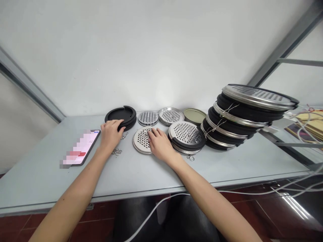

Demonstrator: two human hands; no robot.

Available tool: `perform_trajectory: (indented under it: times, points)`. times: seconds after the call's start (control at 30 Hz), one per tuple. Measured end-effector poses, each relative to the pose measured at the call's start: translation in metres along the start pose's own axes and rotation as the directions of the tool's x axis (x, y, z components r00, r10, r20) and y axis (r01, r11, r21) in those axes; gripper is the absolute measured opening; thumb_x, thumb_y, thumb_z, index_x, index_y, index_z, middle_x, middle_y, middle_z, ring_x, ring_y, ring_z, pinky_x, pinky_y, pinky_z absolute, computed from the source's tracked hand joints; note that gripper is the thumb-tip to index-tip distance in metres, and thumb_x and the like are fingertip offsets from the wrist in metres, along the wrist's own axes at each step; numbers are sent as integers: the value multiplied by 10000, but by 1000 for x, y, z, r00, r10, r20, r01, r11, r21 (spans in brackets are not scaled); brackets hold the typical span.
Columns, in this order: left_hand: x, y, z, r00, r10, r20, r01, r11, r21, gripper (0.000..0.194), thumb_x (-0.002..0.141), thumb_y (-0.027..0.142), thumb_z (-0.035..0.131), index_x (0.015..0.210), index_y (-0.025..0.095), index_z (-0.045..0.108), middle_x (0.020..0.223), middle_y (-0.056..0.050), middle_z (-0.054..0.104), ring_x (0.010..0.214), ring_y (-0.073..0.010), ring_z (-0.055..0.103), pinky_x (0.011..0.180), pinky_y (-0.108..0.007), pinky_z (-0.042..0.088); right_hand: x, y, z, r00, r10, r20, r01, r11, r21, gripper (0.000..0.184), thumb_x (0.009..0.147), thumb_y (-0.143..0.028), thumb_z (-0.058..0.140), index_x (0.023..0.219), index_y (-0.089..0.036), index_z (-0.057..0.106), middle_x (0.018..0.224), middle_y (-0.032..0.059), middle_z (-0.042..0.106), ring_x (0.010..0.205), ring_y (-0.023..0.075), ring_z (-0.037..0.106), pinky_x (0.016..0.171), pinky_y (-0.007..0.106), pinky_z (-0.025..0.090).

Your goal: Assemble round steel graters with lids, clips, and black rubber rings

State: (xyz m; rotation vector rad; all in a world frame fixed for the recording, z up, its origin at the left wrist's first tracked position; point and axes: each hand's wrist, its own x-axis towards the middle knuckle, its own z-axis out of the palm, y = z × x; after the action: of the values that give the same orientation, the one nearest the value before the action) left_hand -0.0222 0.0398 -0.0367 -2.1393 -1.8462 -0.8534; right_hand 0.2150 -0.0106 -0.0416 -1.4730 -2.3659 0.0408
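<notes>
My left hand (112, 131) has its fingers curled over the near edge of a stack of black rings (120, 113), thumb against the side, closed on a black ring. Flat on a round metal grater disc (142, 137) lies my right hand (161, 143), its fingers stretched out over the disc's right part. Just right of that hand, a slotted disc partly rimmed in black (187, 132) tops a low pile. Behind are a ridged grater disc (148, 118), another slotted disc (171, 116) and a plain greenish round lid (194, 115).
A tall leaning stack of black-rimmed grater discs (242, 117) with wire clips stands at right. Loose wire clips (116, 152) lie by my left wrist. The phone (84, 148) is at left. White cables (252, 192) run along the table's front edge; metal shelf bars (285, 47) rise at right.
</notes>
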Motion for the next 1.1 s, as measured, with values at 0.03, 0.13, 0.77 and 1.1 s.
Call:
perform_trajectory:
  times: [0.03, 0.13, 0.77, 1.1]
  points:
    - [0, -2, 1, 1000, 0, -16, 0, 1000, 8, 302, 892, 270, 582, 1171, 197, 671, 1173, -116, 686, 1119, -334, 568, 954, -468, 380, 0, 0, 0, 1000, 1, 1, -1, 1000, -1, 398, 1001, -222, 330, 1322, -92, 526, 1417, 185, 496, 1341, 326, 408, 1106, 473, 366]
    - [2, -7, 5, 997, 18, -78, -17, 1000, 17, 286, 881, 260, 601, 1144, 195, 693, 1191, -123, 660, 1115, -334, 554, 948, -457, 395, 0, -1, -1, 1000, 6, 8, -6, 1000, -3, 400, 1002, -224, 330, 1326, -97, 525, 1423, 182, 493, 1347, 323, 408, 1107, 464, 365]
    - [7, -9, 9, 970, 180, -164, -211, 958, -195, 237, 858, 302, 662, 1071, 245, 747, 1063, -96, 741, 1045, -328, 592, 972, -493, 337, 0, 0, -5, 1000, 5, 15, -6, 1000, 20, 388, 1002, -245, 352, 1309, -103, 542, 1409, 185, 510, 1333, 314, 425, 1103, 469, 375]
    - [5, 7, -15, 971, 151, -184, -228, 815, -532, 272, 845, 373, 686, 1080, 249, 742, 1092, -45, 740, 1094, -258, 623, 1036, -443, 437, 1, -2, -3, 992, 42, -121, -19, 982, 188, 594, 942, -224, 443, 1480, -12, 302, 1441, 245, 465, 1380, 345, 390, 1124, 518, 371]
